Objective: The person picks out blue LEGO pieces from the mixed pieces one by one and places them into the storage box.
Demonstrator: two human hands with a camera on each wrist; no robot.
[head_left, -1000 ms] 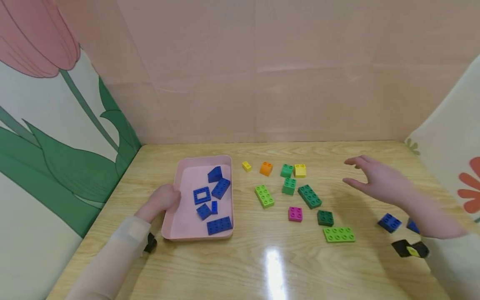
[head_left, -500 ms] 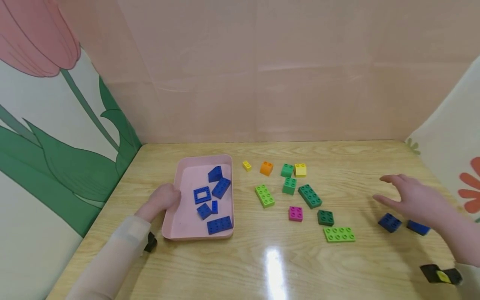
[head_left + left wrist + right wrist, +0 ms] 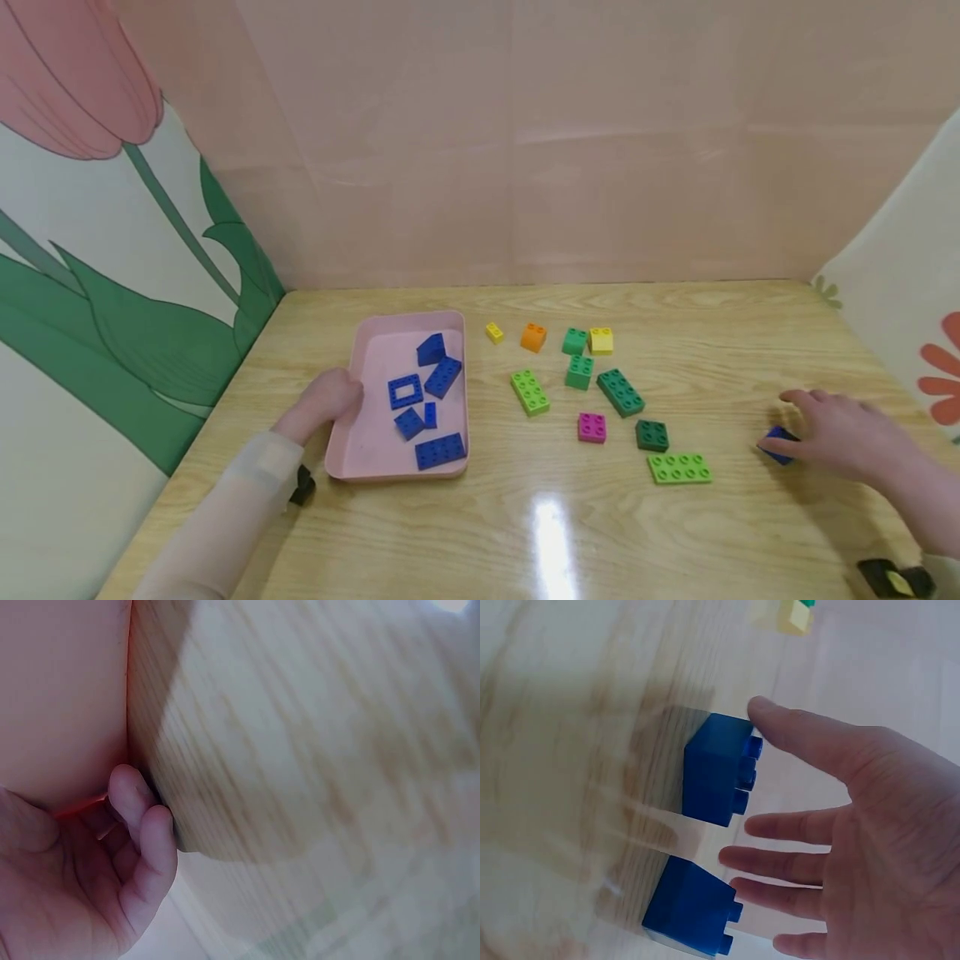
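My left hand (image 3: 330, 396) grips the left side of a shallow pink tray (image 3: 367, 450), fingers curled under its wall (image 3: 64, 697) in the left wrist view. Several blue building bricks (image 3: 440, 451) lie in the tray, one an open frame (image 3: 405, 391). At the far right my right hand (image 3: 843, 435) hovers with spread fingers over a blue studded brick (image 3: 716, 772). Its thumb tip is right at that brick's upper corner in the right wrist view; the fingers stay apart. A second blue brick (image 3: 690, 906) sits beside the first, hidden under the hand in the head view.
Between tray and right hand lie loose bricks: a magenta one (image 3: 592, 427), a dark green one (image 3: 652, 435), lime ones (image 3: 679, 468), green ones (image 3: 621, 392), an orange one (image 3: 533, 337) and yellow ones (image 3: 601, 341). A pink cloth wall (image 3: 525, 167) closes off the table's back.
My right hand has moved right and down from over the table to the blue bricks, covering one from the head camera. The left hand and tray have stayed put.
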